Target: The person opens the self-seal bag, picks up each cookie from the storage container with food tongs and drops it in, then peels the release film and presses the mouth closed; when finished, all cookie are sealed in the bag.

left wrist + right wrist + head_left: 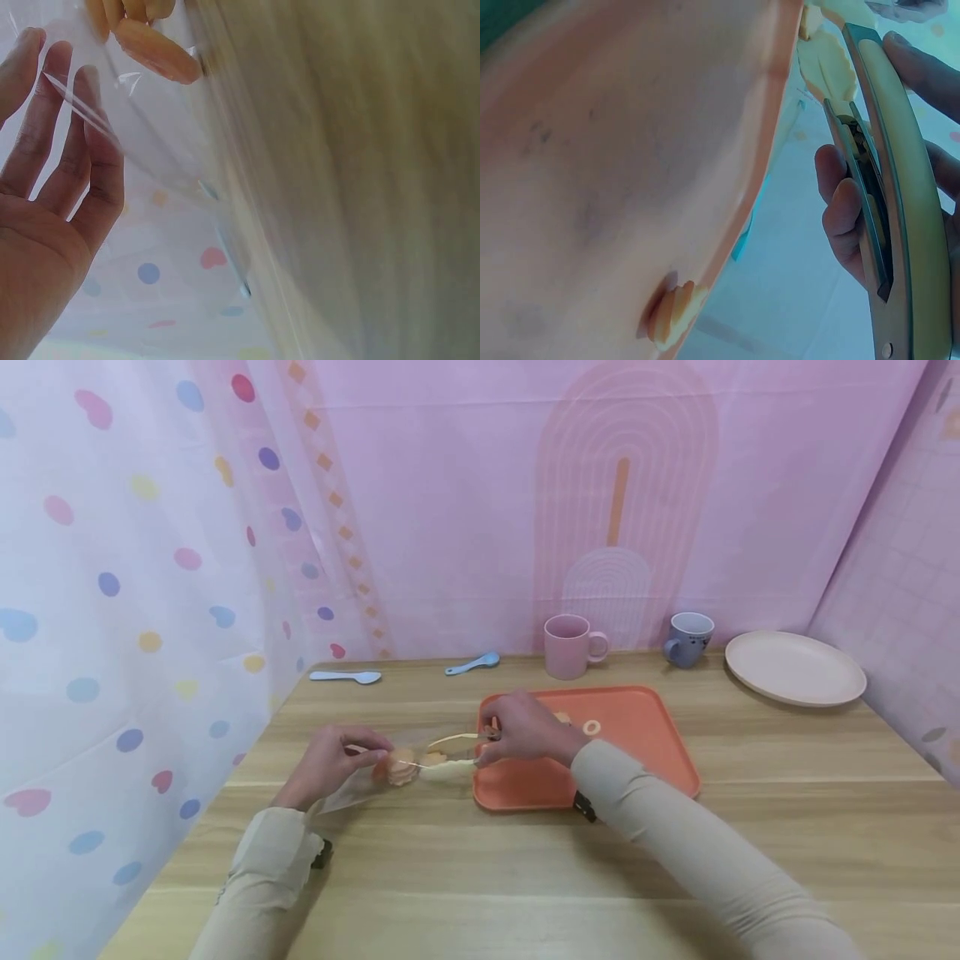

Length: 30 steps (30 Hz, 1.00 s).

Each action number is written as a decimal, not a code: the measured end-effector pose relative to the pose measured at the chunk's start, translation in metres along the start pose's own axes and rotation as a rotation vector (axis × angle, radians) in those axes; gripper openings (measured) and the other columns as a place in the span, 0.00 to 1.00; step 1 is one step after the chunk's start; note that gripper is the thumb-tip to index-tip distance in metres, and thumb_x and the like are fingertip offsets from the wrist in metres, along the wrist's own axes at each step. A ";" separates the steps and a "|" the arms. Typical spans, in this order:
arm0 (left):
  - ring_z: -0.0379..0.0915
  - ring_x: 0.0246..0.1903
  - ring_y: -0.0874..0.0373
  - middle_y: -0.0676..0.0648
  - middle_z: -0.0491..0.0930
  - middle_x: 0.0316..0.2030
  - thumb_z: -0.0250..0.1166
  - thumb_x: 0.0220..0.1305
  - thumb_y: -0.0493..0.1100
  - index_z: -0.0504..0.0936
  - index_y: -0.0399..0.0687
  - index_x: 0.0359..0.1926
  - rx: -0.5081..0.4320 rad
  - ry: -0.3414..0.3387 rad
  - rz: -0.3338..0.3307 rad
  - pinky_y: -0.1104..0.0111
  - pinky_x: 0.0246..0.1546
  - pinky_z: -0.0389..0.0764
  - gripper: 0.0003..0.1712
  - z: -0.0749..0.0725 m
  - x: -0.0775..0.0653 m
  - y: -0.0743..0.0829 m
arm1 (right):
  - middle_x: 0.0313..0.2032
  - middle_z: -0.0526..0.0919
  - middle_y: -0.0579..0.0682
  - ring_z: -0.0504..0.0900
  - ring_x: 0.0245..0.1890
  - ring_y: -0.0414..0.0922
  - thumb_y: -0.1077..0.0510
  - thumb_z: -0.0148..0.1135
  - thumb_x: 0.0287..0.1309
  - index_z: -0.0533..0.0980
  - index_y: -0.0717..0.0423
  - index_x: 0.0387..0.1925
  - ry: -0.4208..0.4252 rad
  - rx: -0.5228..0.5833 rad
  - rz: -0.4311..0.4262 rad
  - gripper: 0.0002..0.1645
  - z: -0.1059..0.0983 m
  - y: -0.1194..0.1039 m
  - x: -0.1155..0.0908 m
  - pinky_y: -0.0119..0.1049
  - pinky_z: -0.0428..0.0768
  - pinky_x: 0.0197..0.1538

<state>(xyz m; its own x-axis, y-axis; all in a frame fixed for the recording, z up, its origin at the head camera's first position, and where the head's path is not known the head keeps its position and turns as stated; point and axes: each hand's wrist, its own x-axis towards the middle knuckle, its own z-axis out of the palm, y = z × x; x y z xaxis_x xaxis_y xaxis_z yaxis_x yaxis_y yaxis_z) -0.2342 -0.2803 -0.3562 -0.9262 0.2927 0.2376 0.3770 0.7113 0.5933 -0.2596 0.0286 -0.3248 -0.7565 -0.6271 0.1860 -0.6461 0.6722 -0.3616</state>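
My left hand (333,762) pinches the edge of a clear plastic bag (351,792) between thumb and fingers. Inside the bag sit several tan biscuits (401,768), which in the left wrist view show as biscuits (156,51) beyond the fingertips. Over the left part of the orange tray (645,760), my right hand (528,727) grips a pair of tongs (907,195) with cream handles. The arms of the tongs point left, their ends overlapping the biscuits in the bag. Close to those ends, a scalloped biscuit (829,67) shows in the right wrist view.
A ring-shaped biscuit (592,727) and a scalloped biscuit (562,717) lie on the tray. Along the back stand a blue spoon (347,677), a second blue spoon (472,664), a pink mug (567,647), a blue-grey cup (688,639) and a cream plate (795,668).
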 end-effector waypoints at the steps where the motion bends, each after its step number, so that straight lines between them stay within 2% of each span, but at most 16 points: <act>1: 0.80 0.39 0.63 0.52 0.86 0.37 0.68 0.53 0.39 0.86 0.56 0.33 -0.001 0.002 -0.002 0.77 0.34 0.82 0.07 0.000 0.000 0.000 | 0.20 0.74 0.41 0.69 0.22 0.37 0.42 0.75 0.34 0.77 0.50 0.23 0.005 0.007 0.001 0.21 0.001 0.000 0.000 0.27 0.68 0.26; 7: 0.79 0.39 0.65 0.51 0.86 0.37 0.69 0.52 0.41 0.86 0.54 0.33 0.005 0.010 0.008 0.76 0.34 0.82 0.06 0.002 0.003 0.001 | 0.21 0.75 0.41 0.70 0.23 0.37 0.42 0.76 0.33 0.77 0.48 0.23 0.026 0.055 0.022 0.20 0.006 0.001 -0.001 0.27 0.69 0.26; 15: 0.80 0.41 0.58 0.48 0.86 0.37 0.68 0.53 0.39 0.86 0.52 0.34 0.005 0.007 0.014 0.74 0.35 0.83 0.06 0.004 0.007 0.004 | 0.20 0.72 0.42 0.69 0.24 0.38 0.39 0.75 0.33 0.74 0.48 0.20 -0.021 0.051 0.055 0.22 0.011 -0.004 0.001 0.28 0.67 0.25; 18: 0.81 0.41 0.56 0.48 0.86 0.37 0.68 0.53 0.39 0.86 0.53 0.34 0.009 0.008 0.011 0.75 0.35 0.83 0.06 0.003 0.004 0.002 | 0.21 0.71 0.42 0.68 0.24 0.38 0.39 0.75 0.33 0.74 0.50 0.24 -0.029 0.059 0.061 0.25 0.010 -0.004 -0.002 0.28 0.67 0.25; 21: 0.81 0.40 0.59 0.50 0.86 0.37 0.68 0.53 0.40 0.86 0.53 0.34 0.012 0.008 0.008 0.76 0.34 0.82 0.06 0.002 0.002 0.000 | 0.19 0.68 0.42 0.65 0.22 0.38 0.39 0.74 0.34 0.74 0.52 0.27 -0.028 0.083 0.065 0.26 0.004 0.000 -0.009 0.29 0.64 0.23; 25: 0.80 0.38 0.65 0.51 0.86 0.36 0.68 0.53 0.41 0.86 0.55 0.33 0.018 0.014 0.006 0.77 0.34 0.82 0.05 0.001 -0.001 -0.001 | 0.16 0.62 0.42 0.60 0.19 0.38 0.38 0.74 0.35 0.72 0.55 0.26 -0.030 0.111 0.086 0.29 -0.009 0.013 -0.022 0.30 0.58 0.21; 30: 0.80 0.39 0.63 0.52 0.86 0.36 0.69 0.53 0.44 0.86 0.56 0.33 0.013 0.007 -0.001 0.77 0.35 0.82 0.05 -0.001 -0.002 -0.002 | 0.18 0.68 0.42 0.65 0.21 0.39 0.36 0.74 0.33 0.73 0.51 0.25 0.019 0.100 0.138 0.28 -0.025 0.035 -0.048 0.31 0.64 0.23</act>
<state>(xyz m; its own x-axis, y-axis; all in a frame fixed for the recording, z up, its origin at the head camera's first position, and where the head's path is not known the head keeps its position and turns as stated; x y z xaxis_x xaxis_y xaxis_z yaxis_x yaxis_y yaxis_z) -0.2327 -0.2824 -0.3571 -0.9266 0.2876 0.2422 0.3759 0.7199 0.5834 -0.2480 0.0920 -0.3239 -0.8397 -0.5232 0.1456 -0.5234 0.7081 -0.4740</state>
